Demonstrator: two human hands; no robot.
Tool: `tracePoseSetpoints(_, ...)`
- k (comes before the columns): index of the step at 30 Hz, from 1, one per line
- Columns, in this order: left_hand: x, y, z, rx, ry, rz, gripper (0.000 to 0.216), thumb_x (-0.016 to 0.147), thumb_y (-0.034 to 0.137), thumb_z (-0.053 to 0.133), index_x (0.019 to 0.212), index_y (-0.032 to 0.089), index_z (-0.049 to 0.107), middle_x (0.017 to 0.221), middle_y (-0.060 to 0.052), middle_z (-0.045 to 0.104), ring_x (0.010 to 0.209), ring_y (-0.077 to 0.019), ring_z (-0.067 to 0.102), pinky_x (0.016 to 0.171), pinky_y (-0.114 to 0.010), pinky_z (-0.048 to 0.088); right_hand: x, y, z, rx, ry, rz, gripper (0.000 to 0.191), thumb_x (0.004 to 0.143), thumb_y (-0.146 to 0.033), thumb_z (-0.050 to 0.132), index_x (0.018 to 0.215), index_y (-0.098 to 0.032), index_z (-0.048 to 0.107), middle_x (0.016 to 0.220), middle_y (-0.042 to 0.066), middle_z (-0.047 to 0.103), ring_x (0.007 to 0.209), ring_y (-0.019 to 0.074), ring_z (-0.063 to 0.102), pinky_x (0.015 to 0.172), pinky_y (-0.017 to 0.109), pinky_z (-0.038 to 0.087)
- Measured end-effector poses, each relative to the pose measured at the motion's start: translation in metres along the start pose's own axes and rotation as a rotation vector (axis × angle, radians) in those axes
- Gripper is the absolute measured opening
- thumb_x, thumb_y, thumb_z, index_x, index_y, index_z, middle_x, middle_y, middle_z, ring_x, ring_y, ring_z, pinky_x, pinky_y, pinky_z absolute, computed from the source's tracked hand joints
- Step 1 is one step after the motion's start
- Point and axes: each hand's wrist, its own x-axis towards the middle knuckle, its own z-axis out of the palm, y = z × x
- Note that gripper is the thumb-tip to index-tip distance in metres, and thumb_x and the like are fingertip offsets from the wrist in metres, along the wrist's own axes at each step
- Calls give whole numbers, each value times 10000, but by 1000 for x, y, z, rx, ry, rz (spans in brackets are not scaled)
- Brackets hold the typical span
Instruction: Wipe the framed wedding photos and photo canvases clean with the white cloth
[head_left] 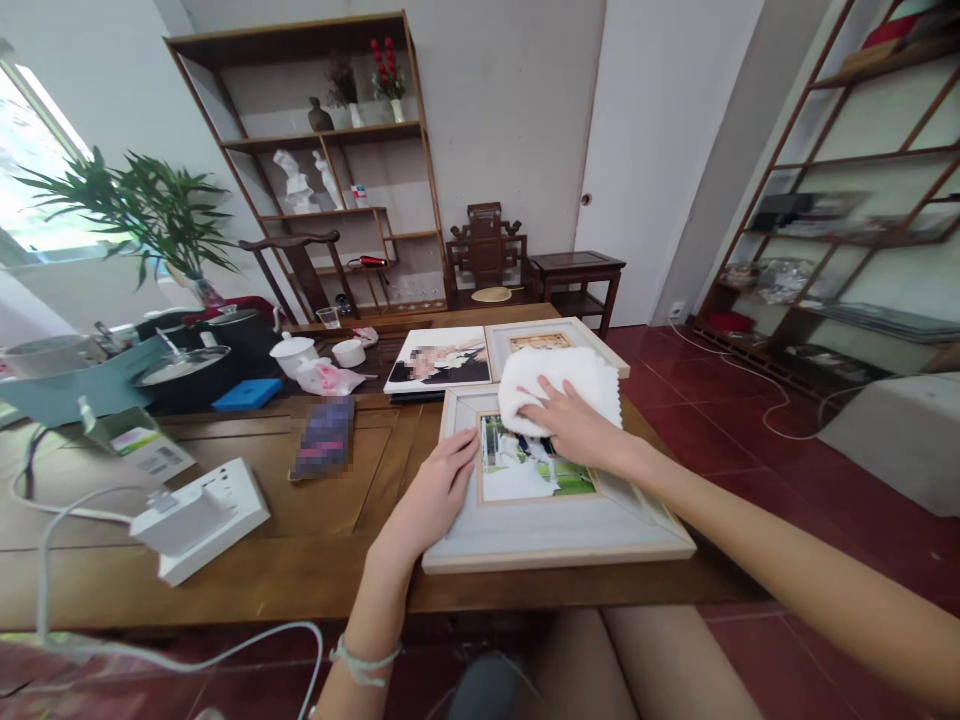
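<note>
A white picture frame (555,535) with a photo in it lies flat near the front edge of the wooden table (225,570). My left hand (439,490) rests on the frame's left side, fingers curled over its inner edge. My right hand (574,425) presses a white cloth (559,385) flat against the top of the photo, fingers stretched out over it. Behind lie a second white frame (559,335) and an unframed photo print (442,360).
A white power strip (199,515) with a cable lies at the left front. A small booklet (324,437), white cups, a blue box (247,393), pots and a plant crowd the table's left. Shelves, a chair and a side table stand behind.
</note>
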Motion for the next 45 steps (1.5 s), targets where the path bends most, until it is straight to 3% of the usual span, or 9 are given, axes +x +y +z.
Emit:
tracePoseSetpoints(3, 0, -1, 1, 0, 14, 10, 393, 903, 196, 377, 1258, 173, 545, 1371, -84, 491, 1268, -215, 447, 1078, -413, 350, -21, -21, -4, 55, -85, -39, 757, 607, 95, 375, 1300, -194, 475, 1497, 94, 295, 1369, 386, 164, 1019, 624, 233)
tracePoseSetpoints(8, 0, 1, 0, 25, -3, 3, 410, 905, 183, 354, 1275, 133, 522, 1380, -108, 476, 1274, -208, 438, 1089, -412, 331, -77, -64, -32, 223, -224, -156, 698, 609, 61, 383, 1234, -220, 518, 1476, 68, 347, 1372, 348, 188, 1040, 590, 260)
tracePoseSetpoints(12, 0, 2, 0, 30, 12, 12, 408, 903, 171, 354, 1274, 181, 525, 1379, -81, 483, 1270, -197, 445, 1083, -410, 342, -99, -80, -50, 307, -221, -224, 653, 603, 41, 390, 1173, -239, 542, 1447, 39, 401, 1357, 285, 268, 1071, 506, 276)
tracePoseSetpoints(16, 0, 3, 0, 29, -1, 1, 407, 904, 167, 351, 1270, 139, 527, 1377, -106, 480, 1279, -206, 431, 1088, -407, 332, -88, -74, -39, 306, -197, -168, 674, 612, 54, 385, 1222, -206, 507, 1392, 104, 461, 1353, 296, 273, 1071, 508, 274)
tracePoseSetpoints(22, 0, 4, -1, 19, -17, -11, 409, 911, 185, 351, 1280, 128, 516, 1391, -106, 463, 1290, -203, 417, 1096, -400, 316, -30, -35, -10, 131, -86, -45, 722, 669, 66, 377, 1358, -150, 378, 1485, 167, 289, 1356, 405, 180, 1041, 585, 256)
tracePoseSetpoints(27, 0, 5, -1, -11, -1, -34, 399, 910, 212, 365, 1270, 151, 526, 1379, -96, 481, 1284, -210, 427, 1089, -407, 324, 8, -24, -10, 20, -110, 19, 747, 681, 83, 377, 1384, -168, 348, 1512, 163, 223, 1365, 407, 140, 1014, 626, 249)
tracePoseSetpoints(33, -3, 5, 0, -102, 165, -55, 436, 934, 246, 304, 1343, 147, 418, 1422, -106, 423, 1306, -201, 396, 1105, -393, 293, -21, -77, -18, 16, -188, -139, 597, 754, -21, 408, 1337, -147, 434, 1478, 217, 273, 1315, 476, 223, 960, 666, 293)
tracePoseSetpoints(37, -3, 6, -1, -138, 184, -84, 412, 943, 301, 311, 1310, 178, 453, 1364, -91, 497, 1244, -211, 472, 1063, -387, 355, -48, -102, -20, 60, -166, -274, 549, 730, -77, 480, 1273, -151, 506, 1468, 209, 300, 1324, 478, 193, 984, 669, 261)
tracePoseSetpoints(45, -3, 7, -1, -45, 83, -67, 405, 915, 269, 390, 1283, 139, 499, 1367, -107, 492, 1264, -223, 451, 1082, -405, 338, -77, -63, -26, 131, -212, -172, 615, 661, 21, 427, 1215, -199, 577, 1476, 104, 336, 1351, 396, 203, 1035, 608, 260)
